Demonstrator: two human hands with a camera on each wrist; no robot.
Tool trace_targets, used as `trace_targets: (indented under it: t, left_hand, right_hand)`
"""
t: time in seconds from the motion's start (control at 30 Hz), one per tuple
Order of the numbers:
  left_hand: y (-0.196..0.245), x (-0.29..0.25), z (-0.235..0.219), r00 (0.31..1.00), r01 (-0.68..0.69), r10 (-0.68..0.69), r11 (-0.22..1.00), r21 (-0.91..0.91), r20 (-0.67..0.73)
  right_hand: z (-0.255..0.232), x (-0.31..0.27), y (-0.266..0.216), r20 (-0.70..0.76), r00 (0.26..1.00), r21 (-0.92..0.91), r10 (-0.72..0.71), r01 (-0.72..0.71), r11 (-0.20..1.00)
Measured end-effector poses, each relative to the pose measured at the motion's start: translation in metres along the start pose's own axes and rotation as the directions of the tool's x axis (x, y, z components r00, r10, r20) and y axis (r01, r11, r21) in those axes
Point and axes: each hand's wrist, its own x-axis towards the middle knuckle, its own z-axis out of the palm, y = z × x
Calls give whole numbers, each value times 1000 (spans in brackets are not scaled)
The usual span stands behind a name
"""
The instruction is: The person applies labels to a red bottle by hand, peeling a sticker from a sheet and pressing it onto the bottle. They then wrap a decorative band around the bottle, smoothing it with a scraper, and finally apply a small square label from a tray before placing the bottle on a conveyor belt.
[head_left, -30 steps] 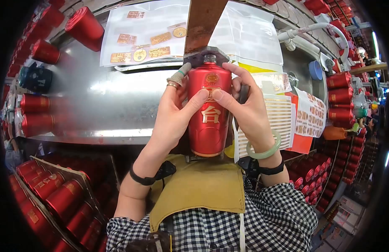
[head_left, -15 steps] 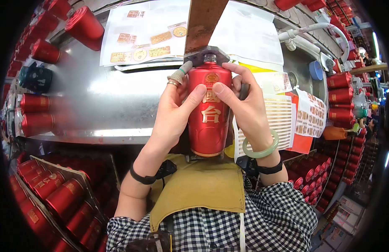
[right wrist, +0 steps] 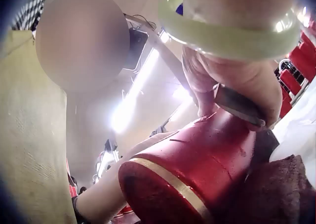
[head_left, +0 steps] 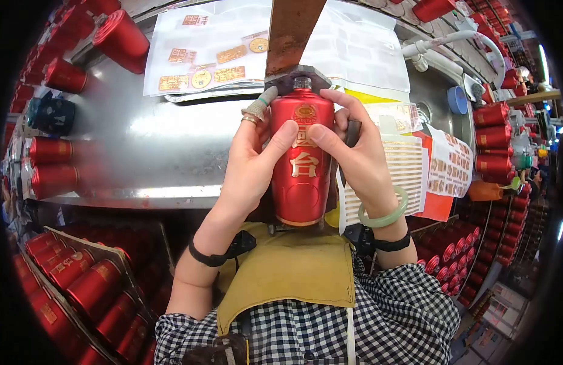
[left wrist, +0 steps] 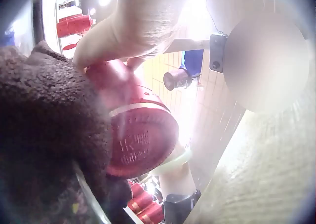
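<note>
A red bottle (head_left: 301,204) with gold characters lies face up in front of the person, its neck against a dark angled block (head_left: 321,79). The left hand (head_left: 251,152) grips its left side, thumb on the front beside the upper character; a covering wraps the index fingertip. From the other side the right hand (head_left: 363,155) holds it, thumb pressing the same character's right edge. A dark flat tool (right wrist: 239,104) is tucked in the right hand's curled fingers. The bottle's embossed base (left wrist: 140,142) shows in the left wrist view. Brown cloth (right wrist: 284,192) lies under the bottle.
Sheets with gold labels (head_left: 202,42) lie behind the block. Right of the bottle are a gold-striped sheet (head_left: 409,170) and a sheet of printed characters (head_left: 449,164). More red bottles (head_left: 120,39) stand around the metal table (head_left: 154,146). A sink (head_left: 430,91) is at right.
The thumbs, close together over the upper character a second ago, have parted to its two sides, uncovering it more. The bottle stays in both hands, almost unmoved.
</note>
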Motion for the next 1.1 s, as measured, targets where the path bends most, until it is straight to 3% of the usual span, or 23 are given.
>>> trace_targets:
  t: [0.17,0.23,0.33,0.4,0.47,0.53,0.6,0.87,0.93,1.03,1.1]
  left_hand:
    - [-1,0,-1,1000,-24,24,1000,-10,-9]
    - [-1,1,-2,1000,-26,27,999,-32,5]
    - [3,-1,-2,999,-33,33,999,15,40]
    - [1,-2,-1,997,-70,67,993,98,33]
    - [1,-3,1,994,-107,104,978,179,28]
    - [6,-5,3,997,-78,76,983,166,17]
    - [3,-4,2,997,-81,79,984,161,18]
    - [-2,-3,-1,994,-104,101,978,180,29]
    - [-3,-1,-2,995,-100,98,988,115,17]
    - [2,1,0,990,-143,143,987,78,9]
    - [2,2,0,987,-159,158,982,105,12]
  right_hand:
    - [-1,1,2,-8,1000,-7,-18,18,1000]
    - [-5,2,4,-16,1000,-112,20,-21,994]
    - [-6,10,-4,-21,1000,-48,10,-11,999]
    - [-5,16,-7,-9,1000,-140,-5,4,990]
    - [3,19,-12,11,991,-341,-131,127,931]
    - [7,19,-14,4,992,-272,-129,125,954]
    - [8,22,-14,-22,993,-362,-120,104,926]
    - [0,26,-11,-36,989,-365,-146,122,923]
    - [-5,25,-13,-29,987,-367,-160,138,920]
    - [-9,19,-14,-51,999,-190,3,-13,982]
    - [-1,8,-13,-10,1000,-129,-9,8,992]
